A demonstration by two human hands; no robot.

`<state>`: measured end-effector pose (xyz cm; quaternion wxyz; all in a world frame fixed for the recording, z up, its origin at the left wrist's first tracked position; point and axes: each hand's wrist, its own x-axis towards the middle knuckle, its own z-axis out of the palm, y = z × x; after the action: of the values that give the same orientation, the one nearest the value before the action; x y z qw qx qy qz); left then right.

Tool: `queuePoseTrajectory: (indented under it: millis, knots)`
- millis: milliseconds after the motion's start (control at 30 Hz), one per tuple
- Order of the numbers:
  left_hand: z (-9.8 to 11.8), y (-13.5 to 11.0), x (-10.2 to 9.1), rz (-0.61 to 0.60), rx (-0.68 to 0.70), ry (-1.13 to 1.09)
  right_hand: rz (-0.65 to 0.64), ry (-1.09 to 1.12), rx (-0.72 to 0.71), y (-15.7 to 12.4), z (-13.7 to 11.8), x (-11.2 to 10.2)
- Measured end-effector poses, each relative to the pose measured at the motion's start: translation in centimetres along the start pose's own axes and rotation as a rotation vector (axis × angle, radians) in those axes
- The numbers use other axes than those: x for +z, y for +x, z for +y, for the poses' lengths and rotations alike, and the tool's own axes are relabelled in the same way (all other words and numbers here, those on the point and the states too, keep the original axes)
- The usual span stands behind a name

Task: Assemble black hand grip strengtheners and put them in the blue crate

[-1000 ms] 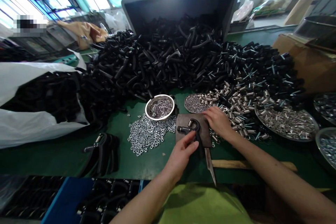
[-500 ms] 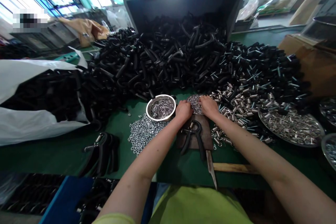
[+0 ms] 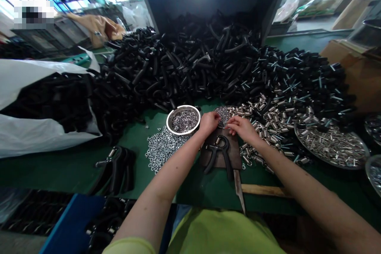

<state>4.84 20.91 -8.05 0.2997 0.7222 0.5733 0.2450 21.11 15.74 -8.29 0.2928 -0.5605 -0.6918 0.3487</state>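
My left hand [image 3: 210, 122] is at the left edge of a dish of tiny metal parts [image 3: 222, 119], its fingers pinched together; what they hold is too small to make out. Just right of it, my right hand [image 3: 241, 128] hovers at the dish's near right side with fingers curled and fingertips together, their contents unclear. Below both hands a black hand gripper [image 3: 228, 162] with a coil spring lies on a brown metal plate [image 3: 235, 154]. A steel bowl of small rings [image 3: 199, 124] stands left of my left hand, beside a heap of loose nuts [image 3: 162, 149].
Black handles [image 3: 190, 67] are piled high at the back before a grey bin [image 3: 208, 0]. Coil springs [image 3: 272, 117] and a tray of metal pins [image 3: 333, 143] lie right. Assembled hand grippers [image 3: 119, 170] stand left. A pointed blade [image 3: 239, 190] and wooden strip [image 3: 264, 190] lie near the front edge.
My right hand has drawn back from the dish toward me and slightly right. My left hand has shifted slightly at the dish's edge, fingers still closed. The hand gripper stays on the plate.
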Motion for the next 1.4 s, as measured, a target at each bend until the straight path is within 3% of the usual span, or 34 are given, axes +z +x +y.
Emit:
queuePoseTrajectory:
  millis: [133, 267, 367, 600, 800, 867, 967, 1067, 1200, 1300, 1400]
  knots:
    - [0.2, -1.9, -1.1, -0.041, -0.051, -0.231, -0.064, -0.028, -0.066, -1.0, -0.8, 0.8]
    - [-0.8, -5.3, -2.5, -0.111, -0.250, -0.754, -0.094, -0.114, -0.136, -1.0, -1.7, 1.3]
    - [-1.9, -8.0, -3.2, -0.138, -0.325, -0.906, -0.123, -0.194, -0.151, -0.8, -2.3, 1.4]
    - [-2.5, -11.3, -3.2, -0.136, -0.272, -0.735, -0.204, -0.387, -0.066, 0.4, -3.3, 1.4]
    - [-1.4, -11.6, -1.8, -0.029, 0.034, -0.195, -0.242, -0.466, -0.047, 0.7, -4.3, 1.3]
    - [-1.1, -11.6, -1.3, -0.018, 0.068, -0.106, -0.206, -0.481, -0.057, -0.9, -4.6, 0.8]
    - [-1.0, -11.6, -0.7, -0.022, 0.080, -0.099, -0.174, -0.482, -0.071, -5.5, -4.5, -0.8]
    - [-1.1, -11.4, -0.5, -0.034, 0.084, -0.137, -0.273, -0.450, -0.077, -11.5, -3.6, -2.6]
    - [-1.3, -11.2, -0.3, -0.093, 0.132, -0.245, -0.359, -0.513, 0.053, -18.1, -1.5, -3.2]
    - [-1.3, -11.0, -0.4, -0.114, 0.126, -0.303, -0.305, -0.544, 0.094, -20.3, -0.4, -2.8]
    - [-1.2, -10.5, -0.5, -0.128, 0.072, -0.293, -0.310, -0.482, 0.126, -20.4, -1.1, -3.1]
